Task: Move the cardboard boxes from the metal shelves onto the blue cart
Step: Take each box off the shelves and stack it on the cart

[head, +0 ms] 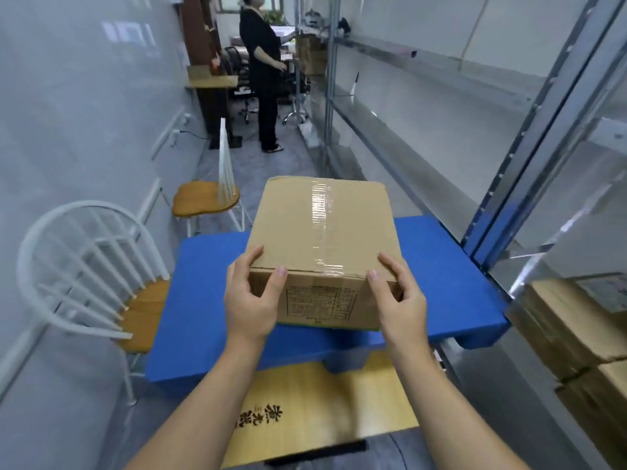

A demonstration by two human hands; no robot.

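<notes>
Blue cart (210, 300) under me; my left hand (252, 300) and right hand (400, 300) both grip the taped cardboard box (322, 232) at its near corners, thumbs on top.

Cool, even indoor light fills the scene, fairly bright, with no hard shadows. Pale rectangles of reflected light sit on the glossy wall (129, 33) in the upper left. The clear tape (320, 225) across the cardboard box (298, 232) gives off a white sheen, and a soft shadow lies beneath the box on the blue cart (210, 283). Wide-angle distortion tilts the metal shelves (549, 130) on the right (the uprights lean hard). The centre is sharpest; the chair (146, 310) at lower left and the lower right corner are smeared.
</notes>
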